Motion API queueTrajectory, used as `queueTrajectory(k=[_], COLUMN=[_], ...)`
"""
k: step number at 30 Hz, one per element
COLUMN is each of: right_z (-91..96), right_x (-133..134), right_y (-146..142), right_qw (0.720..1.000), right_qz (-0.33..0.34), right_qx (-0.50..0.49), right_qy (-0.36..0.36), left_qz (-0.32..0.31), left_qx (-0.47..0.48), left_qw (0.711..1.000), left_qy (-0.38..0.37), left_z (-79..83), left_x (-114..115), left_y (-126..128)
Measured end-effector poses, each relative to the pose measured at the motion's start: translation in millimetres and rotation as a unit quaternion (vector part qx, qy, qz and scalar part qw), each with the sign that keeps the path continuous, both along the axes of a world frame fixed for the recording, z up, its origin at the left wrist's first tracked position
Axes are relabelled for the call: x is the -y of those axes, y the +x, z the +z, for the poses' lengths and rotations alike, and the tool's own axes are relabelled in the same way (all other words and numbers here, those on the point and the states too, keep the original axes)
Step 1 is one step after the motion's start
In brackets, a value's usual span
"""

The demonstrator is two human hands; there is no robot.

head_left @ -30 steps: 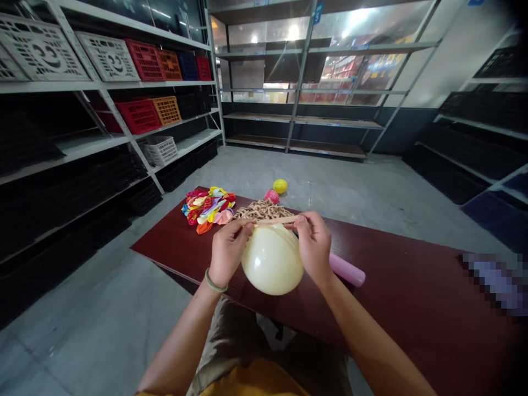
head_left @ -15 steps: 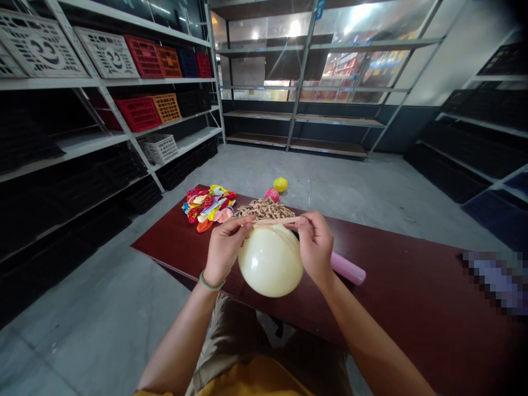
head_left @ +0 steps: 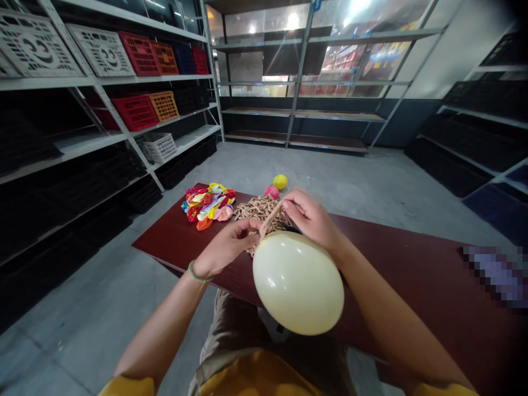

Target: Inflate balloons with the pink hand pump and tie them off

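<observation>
A cream-coloured inflated balloon [head_left: 297, 283] hangs below my hands, its neck end up toward the left. My left hand [head_left: 226, 242] is closed in a pinch where a beige cord [head_left: 270, 221] meets the balloon's neck; the exact grip there is hidden by the fingers. My right hand [head_left: 311, 220] pinches the cord's upper end, so it slants taut between both hands. Just behind lies a tangled heap of beige cord [head_left: 253, 208] on the table. Farther left is a pile of uninflated balloons [head_left: 210, 203] in many colours.
The dark red table [head_left: 383, 258] runs to the right, where a blurred-out patch covers something. A pink balloon [head_left: 271, 192] and a yellow balloon [head_left: 280, 182] show beyond the far edge. Shelves with plastic crates [head_left: 138, 52] line the left; a metal rack [head_left: 295, 110] stands at the back.
My right hand has risen and turned, tilting the cord from level to slanted. The balloon has swung right and nearer, and now hides the pink-purple cylinder seen before. My left hand moved slightly right.
</observation>
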State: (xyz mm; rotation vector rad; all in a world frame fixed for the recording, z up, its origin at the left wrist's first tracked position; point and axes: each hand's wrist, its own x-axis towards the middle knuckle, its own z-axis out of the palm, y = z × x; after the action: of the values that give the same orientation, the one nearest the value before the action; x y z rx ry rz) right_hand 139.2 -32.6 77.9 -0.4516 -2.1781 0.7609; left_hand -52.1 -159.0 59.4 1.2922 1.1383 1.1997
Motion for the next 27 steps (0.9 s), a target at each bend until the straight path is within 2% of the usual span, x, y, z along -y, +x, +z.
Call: queueTrajectory(k=[3,6,9,12,16,19,23,27], right_z=[-6.9,-8.1,-3.0,2.5,3.5,2.9,8.2,19.1], right_x=[-5,-6,-5,-5,-11,-13,-1,16], right_y=[6,8,6,6,22,37,48,49], right_qw=[1.0,0.999,0.996,0.994,0.989,0.988,0.989,0.974], right_qz=[-0.007,-0.006,0.027,0.049,0.063,0.031,-0.048,-0.136], right_qx=[0.012,0.04,0.069,0.093,0.127,0.133,0.143,0.155], right_qy=[0.001,0.033,0.056,0.043,-0.036,-0.072,-0.007,0.092], left_qz=[0.026,-0.062,-0.158,-0.169,-0.096,-0.01,0.096,0.171], left_qx=[0.024,0.014,-0.015,-0.04,-0.024,-0.047,-0.149,-0.282], left_qw=[0.999,0.997,0.986,0.982,0.991,0.997,0.984,0.934], left_qy=[-0.011,-0.037,-0.058,-0.071,-0.089,-0.063,0.025,0.139], left_z=[-0.8,1.3,5.2,7.6,5.6,2.3,-1.0,-5.7], left_x=[2,0,-5,-8,-7,-7,-11,-15], left_y=[2,2,5,10,11,6,5,13])
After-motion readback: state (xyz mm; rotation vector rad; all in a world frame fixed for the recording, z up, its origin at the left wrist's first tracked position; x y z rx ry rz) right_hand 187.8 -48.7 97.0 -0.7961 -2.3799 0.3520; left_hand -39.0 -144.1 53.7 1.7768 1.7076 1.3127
